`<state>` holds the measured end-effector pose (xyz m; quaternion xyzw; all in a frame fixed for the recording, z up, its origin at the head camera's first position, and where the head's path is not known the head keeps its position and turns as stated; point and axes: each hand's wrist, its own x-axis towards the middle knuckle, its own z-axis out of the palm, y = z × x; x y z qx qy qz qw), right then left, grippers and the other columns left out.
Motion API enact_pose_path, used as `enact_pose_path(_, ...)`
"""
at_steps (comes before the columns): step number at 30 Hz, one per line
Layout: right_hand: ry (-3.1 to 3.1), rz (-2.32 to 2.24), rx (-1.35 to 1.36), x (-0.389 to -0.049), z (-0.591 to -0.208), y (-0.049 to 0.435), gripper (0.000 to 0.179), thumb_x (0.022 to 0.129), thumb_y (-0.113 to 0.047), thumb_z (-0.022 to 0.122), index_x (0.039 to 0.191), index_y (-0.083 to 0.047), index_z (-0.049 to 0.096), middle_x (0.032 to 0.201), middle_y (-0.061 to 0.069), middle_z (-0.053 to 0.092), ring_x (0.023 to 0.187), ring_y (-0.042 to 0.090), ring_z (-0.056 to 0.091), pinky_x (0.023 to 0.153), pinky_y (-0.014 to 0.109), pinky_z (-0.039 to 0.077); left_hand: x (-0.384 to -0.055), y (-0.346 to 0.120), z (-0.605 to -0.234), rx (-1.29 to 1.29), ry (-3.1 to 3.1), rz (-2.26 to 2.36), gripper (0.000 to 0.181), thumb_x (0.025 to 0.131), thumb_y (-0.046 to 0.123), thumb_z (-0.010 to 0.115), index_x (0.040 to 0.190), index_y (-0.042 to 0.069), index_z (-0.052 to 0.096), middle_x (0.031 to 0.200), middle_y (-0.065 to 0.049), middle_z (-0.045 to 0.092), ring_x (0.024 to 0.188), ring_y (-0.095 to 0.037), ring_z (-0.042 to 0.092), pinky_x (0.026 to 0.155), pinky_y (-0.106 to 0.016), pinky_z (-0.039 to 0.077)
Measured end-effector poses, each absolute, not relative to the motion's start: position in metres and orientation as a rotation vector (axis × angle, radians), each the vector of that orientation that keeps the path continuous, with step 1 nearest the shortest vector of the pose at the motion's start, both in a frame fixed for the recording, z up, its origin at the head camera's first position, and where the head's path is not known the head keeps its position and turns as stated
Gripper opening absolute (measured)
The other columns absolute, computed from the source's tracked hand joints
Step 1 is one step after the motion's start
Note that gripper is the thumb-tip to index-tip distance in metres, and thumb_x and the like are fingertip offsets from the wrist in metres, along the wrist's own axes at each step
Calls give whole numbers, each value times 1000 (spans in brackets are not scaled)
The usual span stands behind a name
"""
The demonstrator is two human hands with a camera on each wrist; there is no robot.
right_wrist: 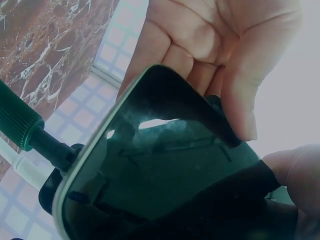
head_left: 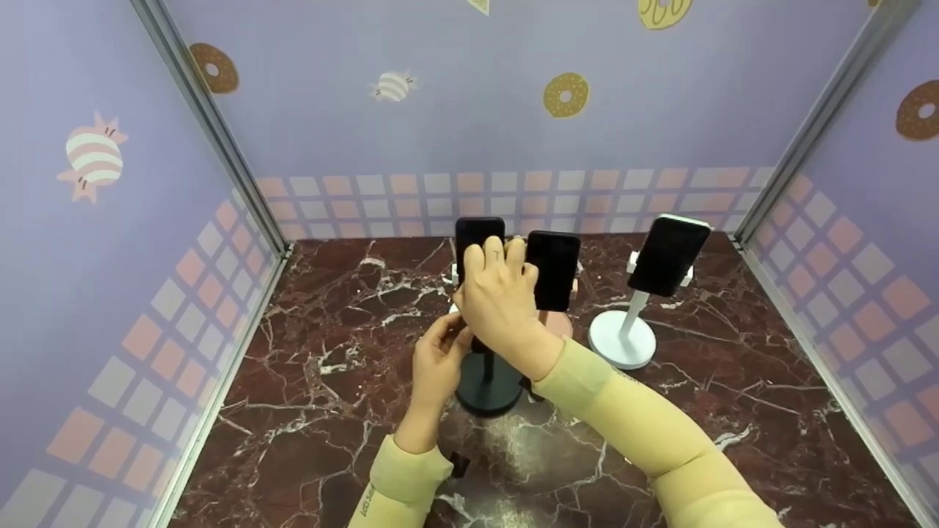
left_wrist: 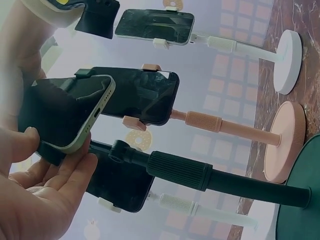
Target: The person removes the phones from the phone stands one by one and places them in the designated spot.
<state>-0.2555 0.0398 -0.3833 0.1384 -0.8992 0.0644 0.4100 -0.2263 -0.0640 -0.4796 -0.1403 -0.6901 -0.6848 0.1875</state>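
Observation:
A smartphone with a pale green frame sits at the clamp of a dark green phone stand, the dark base nearest me. My left hand pinches the phone's left edge by the clamp, its thumb in front and its fingers behind. Over the top of the phone, my right hand grips from above with bent fingers, and its thumb lies at the edge. In the head view the right hand hides most of this phone. The dark ribbed pole runs down to the base.
A pink stand behind holds a black phone. Another phone stands in a white holder at the back. At right, a tilted phone sits on a stand with a white base. Patterned walls enclose the marble-look table.

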Motion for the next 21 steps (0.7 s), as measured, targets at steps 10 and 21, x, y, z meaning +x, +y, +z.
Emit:
enact_pose_path(10, -2294, 210, 370, -256, -383, 43, 30, 77, -14, 75, 87, -8, 47, 93, 11, 50, 97, 36, 45, 59, 41, 43, -226, -68, -481, -391, -1938, -2024, 28, 98, 2, 66, 122, -13, 64, 112, -28, 67, 84, -14, 65, 75, -19, 54)
enact_pose_path(21, -2262, 195, 404, -258, -382, 44, 26, 79, -10, 71, 84, -8, 46, 90, 11, 49, 90, 33, 44, 56, 39, 38, -228, -72, -478, -361, -1922, -2159, 31, 98, 0, 67, 124, -15, 62, 115, -21, 69, 89, -10, 68, 76, -20, 57)
